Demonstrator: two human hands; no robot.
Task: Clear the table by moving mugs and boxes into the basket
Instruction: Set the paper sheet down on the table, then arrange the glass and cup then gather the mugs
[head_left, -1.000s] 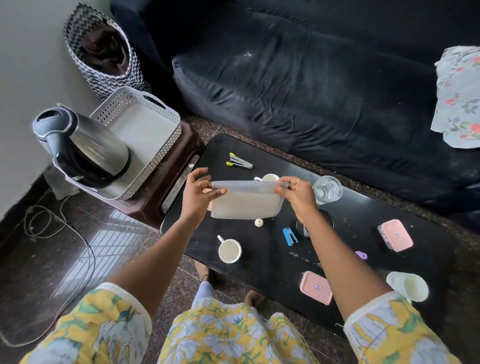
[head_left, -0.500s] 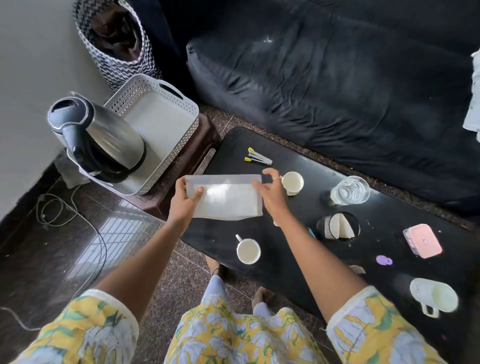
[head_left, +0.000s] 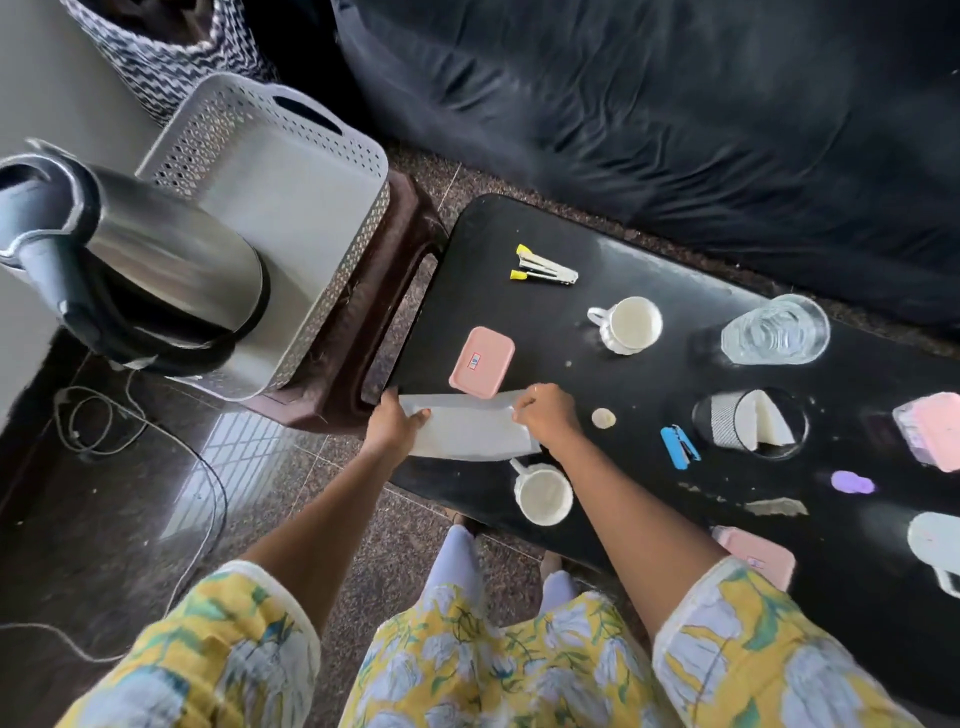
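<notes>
Hands both forward, arms stretched out and down from yellow floral sleeves, meeting on 1 white box (head_left: 467, 435). Left hand (head_left: 390, 425) grips the box's left end, thumb over the top face and fingers curled beneath. Right hand (head_left: 546, 415) pinches the right end from above, knuckles up, fingers bent over the edge. The box is held flat and level between the 2 hands, over the near left corner of the black table (head_left: 493, 228); whether its underside touches the tabletop cannot be told.

Just beyond the box, between the 2 hands, a pink box (head_left: 481, 361) lies on the table, its near edge meeting the white box's far edge in this view. Below the right wrist stands 1 white mug (head_left: 545, 494), handle toward the box. Further out past the right hand, a second white mug (head_left: 631, 325), and beyond it a stapler with yellow tips (head_left: 545, 270). To the right of the right hand: a small cream disc (head_left: 603, 417), a blue stapler (head_left: 680, 448), and a water glass (head_left: 774, 331) further off. Beside the right forearm, near the table edge, another pink box (head_left: 759, 558).

Up and left of the left hand, well apart, a white perforated basket (head_left: 208, 135) sits on a brown stool (head_left: 387, 291), with a steel kettle (head_left: 156, 260) in its near end.
</notes>
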